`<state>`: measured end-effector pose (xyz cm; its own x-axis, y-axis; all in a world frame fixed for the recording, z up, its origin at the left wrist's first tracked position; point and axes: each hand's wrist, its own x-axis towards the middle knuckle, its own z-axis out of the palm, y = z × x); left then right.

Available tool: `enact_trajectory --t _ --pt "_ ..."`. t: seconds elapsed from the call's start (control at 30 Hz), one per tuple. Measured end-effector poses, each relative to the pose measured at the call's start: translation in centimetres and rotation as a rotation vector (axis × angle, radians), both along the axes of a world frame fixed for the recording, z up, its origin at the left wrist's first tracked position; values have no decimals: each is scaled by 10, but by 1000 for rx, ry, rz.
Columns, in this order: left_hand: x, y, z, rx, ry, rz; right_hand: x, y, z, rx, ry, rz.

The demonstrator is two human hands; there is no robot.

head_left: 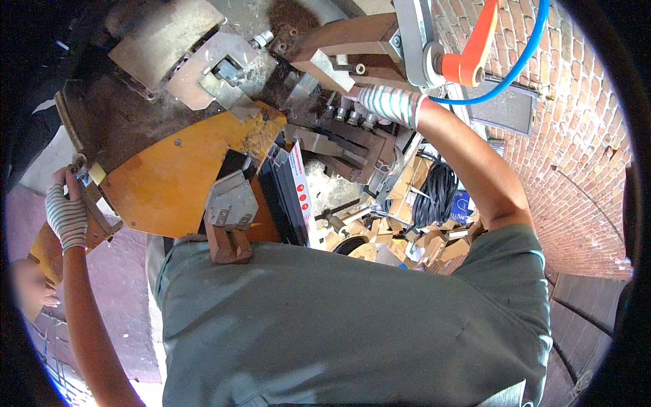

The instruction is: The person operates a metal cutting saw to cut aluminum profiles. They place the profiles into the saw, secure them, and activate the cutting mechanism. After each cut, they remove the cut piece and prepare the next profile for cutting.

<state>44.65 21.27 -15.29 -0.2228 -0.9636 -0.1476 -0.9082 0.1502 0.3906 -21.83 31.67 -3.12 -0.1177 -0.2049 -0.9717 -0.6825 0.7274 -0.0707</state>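
- Head view: left hand (66, 211) touched metal knob (79, 162); grip unclear.
- Right hand (391, 104) lay beside brown beam (352, 37); fingertips hidden, grip unclear.
- Risk: beam slipping could've trapped fingers.

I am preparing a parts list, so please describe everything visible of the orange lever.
The orange lever looks smooth, like plastic or painted metal. Its thick lower end meets a round grey hub; the arm slants up and leaves the picture's top edge. A blue hose curves nearby. The gloved right hand lies below-left, not touching it.
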Motion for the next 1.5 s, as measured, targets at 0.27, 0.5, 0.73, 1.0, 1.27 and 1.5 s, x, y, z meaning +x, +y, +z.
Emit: enact_trajectory --t 0.27,0.5,0.73,1.0,1.27,1.5 --pt "-15 4 9 29 48 96 5 -11 2 89 -34 -225" --pt "-22 3 16 38 57 112 5 -34 16 125 -186 -214" --pt "-26 4 22 -32 36 54 31 -58 24 31 -225 -181" --pt "-27 4 21 -11 68 53 62 -70 22 -246 -296 -188" --pt "-29 4 19 -39 42 35 78 -81 22 -365 -354 -177" --pt "-28 3 19 -113 4 -6 56 -67 10 -313 -343 -199"
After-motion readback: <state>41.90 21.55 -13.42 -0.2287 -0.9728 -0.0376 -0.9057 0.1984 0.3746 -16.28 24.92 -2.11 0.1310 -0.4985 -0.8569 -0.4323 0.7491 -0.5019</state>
